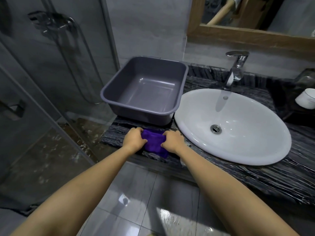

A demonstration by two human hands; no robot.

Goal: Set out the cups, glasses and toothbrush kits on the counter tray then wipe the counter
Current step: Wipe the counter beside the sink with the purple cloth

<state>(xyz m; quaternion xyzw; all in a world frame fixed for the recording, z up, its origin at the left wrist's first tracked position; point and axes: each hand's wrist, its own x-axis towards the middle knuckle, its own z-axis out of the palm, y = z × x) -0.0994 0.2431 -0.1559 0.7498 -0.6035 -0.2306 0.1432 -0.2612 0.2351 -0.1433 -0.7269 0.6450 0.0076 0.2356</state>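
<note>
A purple cloth (pixel 153 142) lies bunched on the dark striped counter (pixel 255 176), near its front left corner. My left hand (pixel 134 139) grips the cloth's left side and my right hand (pixel 172 141) grips its right side, both with fingers curled into the fabric. A white cup (pixel 306 98) stands at the far right edge of the view on a dark tray (pixel 289 114), partly cut off. No glasses or toothbrush kits can be made out clearly.
An empty grey plastic tub (pixel 144 89) sits on the counter just behind the cloth. The white oval sink (pixel 238 126) with a chrome tap (pixel 236 68) is to the right. A glass shower screen (pixel 51 82) stands at the left. A wood-framed mirror (pixel 247 34) hangs above.
</note>
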